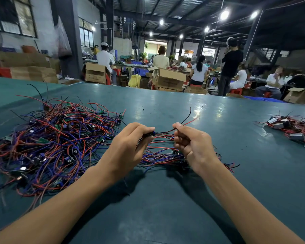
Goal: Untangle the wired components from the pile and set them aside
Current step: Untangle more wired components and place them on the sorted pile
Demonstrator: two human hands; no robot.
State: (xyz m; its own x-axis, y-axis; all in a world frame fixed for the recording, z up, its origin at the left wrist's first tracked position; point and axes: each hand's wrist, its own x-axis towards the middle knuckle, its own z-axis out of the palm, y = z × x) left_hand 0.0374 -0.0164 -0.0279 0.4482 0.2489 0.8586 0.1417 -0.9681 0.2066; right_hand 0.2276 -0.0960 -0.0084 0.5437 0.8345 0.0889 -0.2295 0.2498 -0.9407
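On a teal worktable (165, 106) in a busy workshop, a person is working through a large pile (48, 143) of red, blue and black wired components, which is lying well to the left of the hands and still making up the bulk of the job.

Just right of that pile, the left hand (128, 148) is pinching a small dark component (149, 134) between thumb and fingertips, the other fingers curled in. Several thin red and black wires (164, 136) are stretching from it to the right hand (192, 147), which is pinching the wire ends between thumb and forefinger, loose tips sticking up past the knuckles. Beneath and between the hands, a smaller clump (165, 157) of tangled wires is resting on the table, apparently pulled from the main pile and being worked apart.

Far to the right of the hands, near the table edge, a heap of separated components (292, 129) is lying, suggesting some pieces are already set aside; it is much smaller than the pile, so most of the work appears to be remaining.

Behind the table, cardboard boxes (167, 78) are bearing dark print, too blurred to read. No brand or label is legible anywhere.
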